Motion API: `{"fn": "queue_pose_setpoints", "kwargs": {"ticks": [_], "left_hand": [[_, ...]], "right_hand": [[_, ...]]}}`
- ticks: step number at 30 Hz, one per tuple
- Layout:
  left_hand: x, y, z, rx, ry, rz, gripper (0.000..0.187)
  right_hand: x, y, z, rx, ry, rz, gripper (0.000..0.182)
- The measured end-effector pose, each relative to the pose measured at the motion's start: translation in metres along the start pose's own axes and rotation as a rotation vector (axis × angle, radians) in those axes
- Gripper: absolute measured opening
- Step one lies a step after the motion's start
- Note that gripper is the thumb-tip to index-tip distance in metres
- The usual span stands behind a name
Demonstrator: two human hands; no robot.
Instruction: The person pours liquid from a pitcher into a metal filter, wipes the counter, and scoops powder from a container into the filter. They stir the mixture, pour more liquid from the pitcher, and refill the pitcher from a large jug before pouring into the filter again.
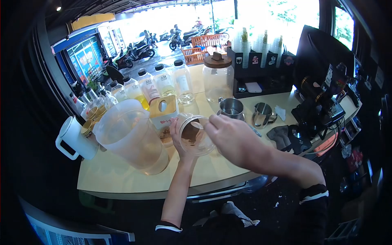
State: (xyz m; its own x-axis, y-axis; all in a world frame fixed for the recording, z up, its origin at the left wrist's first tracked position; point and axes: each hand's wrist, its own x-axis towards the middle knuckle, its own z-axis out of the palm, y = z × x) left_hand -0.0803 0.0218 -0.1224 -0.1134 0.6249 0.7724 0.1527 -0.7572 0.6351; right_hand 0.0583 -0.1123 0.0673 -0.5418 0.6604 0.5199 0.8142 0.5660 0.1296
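My left hand (178,136) grips a clear round plastic container (204,149) from its left side, tilting its open mouth toward me. Dark brown powder (190,131) lies inside it. My right hand (230,136) is closed over the container's right rim, fingertips at its mouth. A pale rounded shape, perhaps the end of a spoon or scoop, shows by these fingers, but most of what they hold is hidden. Just behind the container stand a white box (165,118) with red lettering and a steel pitcher (232,109). A large translucent pitcher (126,136) is to the left.
Several black-capped bottles (165,83) line the counter's back, beside a lidded glass jar (218,81). On the left is a white jug (77,139). Another steel pitcher (262,115), a dark cloth (286,138) and a black machine (320,94) stand right. Cup stacks (261,45) rise behind.
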Motion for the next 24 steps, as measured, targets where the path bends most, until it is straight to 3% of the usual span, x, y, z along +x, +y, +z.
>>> {"fn": "queue_pose_setpoints", "kwargs": {"ticks": [2, 5, 7, 12, 14, 18, 24], "left_hand": [[0.005, 0.016, -0.005, 0.412, 0.019, 0.276, 0.085], [-0.004, -0.011, 0.002, 0.288, 0.066, 0.197, 0.078], [-0.004, -0.008, 0.004, 0.237, 0.073, 0.183, 0.076], [-0.002, 0.006, 0.004, 0.039, 0.108, 0.122, 0.070], [0.001, 0.010, 0.000, 0.382, 0.109, 0.306, 0.067], [0.001, 0.006, -0.003, 0.413, 0.082, 0.331, 0.064], [-0.002, 0.010, 0.003, 0.173, 0.118, 0.199, 0.085]], "right_hand": [[0.001, -0.005, 0.007, -0.039, -0.037, -0.038, 0.009], [0.002, -0.009, 0.021, -0.094, -0.006, -0.077, 0.013], [0.004, -0.014, 0.022, -0.091, -0.222, -0.123, 0.016], [0.010, -0.014, 0.047, -0.025, -0.256, -0.085, 0.014], [0.014, -0.011, 0.052, 0.003, -0.267, -0.100, 0.014], [0.020, -0.009, 0.048, 0.128, -0.372, -0.055, 0.011], [0.022, 0.003, 0.038, 0.358, -0.372, 0.063, 0.009]]}}
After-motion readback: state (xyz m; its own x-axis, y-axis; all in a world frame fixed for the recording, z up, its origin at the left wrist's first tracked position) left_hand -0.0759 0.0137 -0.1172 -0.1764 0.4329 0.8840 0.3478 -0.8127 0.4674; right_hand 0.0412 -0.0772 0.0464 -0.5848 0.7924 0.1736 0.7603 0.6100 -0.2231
